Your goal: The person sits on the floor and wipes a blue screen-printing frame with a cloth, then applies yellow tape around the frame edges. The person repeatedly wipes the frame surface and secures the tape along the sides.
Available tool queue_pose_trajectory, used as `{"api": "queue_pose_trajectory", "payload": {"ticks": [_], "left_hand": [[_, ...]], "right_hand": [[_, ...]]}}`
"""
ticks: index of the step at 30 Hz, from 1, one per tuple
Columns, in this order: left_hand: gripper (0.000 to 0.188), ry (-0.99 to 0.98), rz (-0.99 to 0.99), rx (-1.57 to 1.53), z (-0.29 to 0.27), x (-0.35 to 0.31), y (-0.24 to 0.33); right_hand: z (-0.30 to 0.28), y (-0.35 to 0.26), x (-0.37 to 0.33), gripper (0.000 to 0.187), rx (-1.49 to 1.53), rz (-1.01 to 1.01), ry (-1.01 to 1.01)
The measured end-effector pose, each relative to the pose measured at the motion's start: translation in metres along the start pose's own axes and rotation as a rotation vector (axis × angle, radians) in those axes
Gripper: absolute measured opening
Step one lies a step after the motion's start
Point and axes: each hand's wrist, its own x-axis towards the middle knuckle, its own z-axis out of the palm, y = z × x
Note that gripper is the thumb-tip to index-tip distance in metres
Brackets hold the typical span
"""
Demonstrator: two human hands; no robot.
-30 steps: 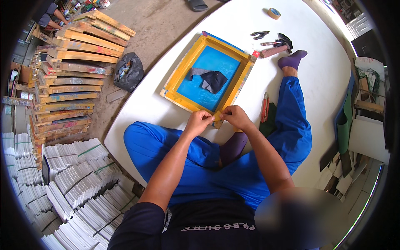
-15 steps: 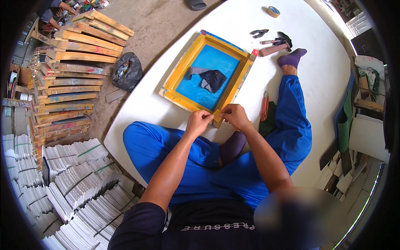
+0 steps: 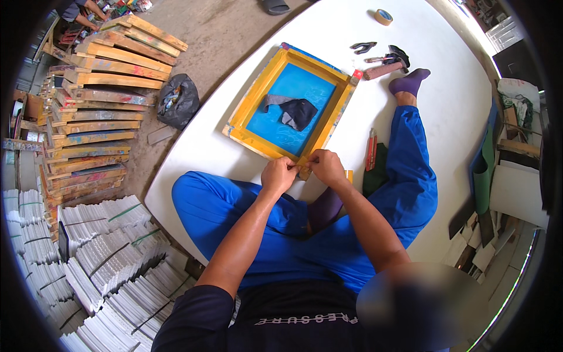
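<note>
A screen-printing frame (image 3: pixel 249 139) with yellow-taped sides and a blue mesh (image 3: pixel 287 82) lies on the white surface before me. On its mesh rests a crumpled dark and grey cloth (image 3: pixel 299 112). At its near corner, my left hand (image 3: pixel 278 175) pinches one end of a short strip of yellow tape (image 3: pixel 302 162). My right hand (image 3: pixel 326 167) has its fingers closed at the strip's other end. Between my fingertips the strip lies against the corner, partly covered by them. Beside my right forearm a small yellow item (image 3: pixel 349 175) peeks out, mostly hidden.
Red-handled tools (image 3: pixel 371 150) lie right of the frame. Farther off are a hammer (image 3: pixel 382 70), pliers (image 3: pixel 363 47) and a tape roll (image 3: pixel 384 17). Stacked wooden frames (image 3: pixel 99 117), a black bag (image 3: pixel 178 101) and bundled white sheets (image 3: pixel 117 240) stand left. Another person's hands (image 3: pixel 94 20) show far left.
My hands have shifted slightly, and the strip of tape now lies closer against the frame's corner. The frame and the cloth stay in place.
</note>
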Motion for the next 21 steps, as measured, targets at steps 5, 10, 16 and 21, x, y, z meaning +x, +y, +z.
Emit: {"api": "queue_pose_trajectory", "payload": {"ticks": [5, 10, 16, 21], "left_hand": [[0.025, -0.007, -0.011, 0.036, -0.0003, 0.0009, 0.0019], [0.026, -0.023, -0.035, 0.077, -0.0039, 0.0000, 0.0065], [0.025, -0.022, -0.033, 0.088, -0.0030, 0.0007, 0.0064], [0.024, -0.023, -0.024, 0.118, -0.0021, 0.0004, 0.0062]], "right_hand": [[0.0038, 0.0002, -0.0012, 0.021, -0.037, 0.002, 0.040], [0.0018, -0.0028, -0.0017, 0.016, -0.048, 0.033, -0.004], [0.0062, 0.0017, -0.0017, 0.021, -0.078, -0.005, 0.041], [0.0071, 0.0014, -0.0019, 0.019, -0.085, 0.015, 0.041]]}}
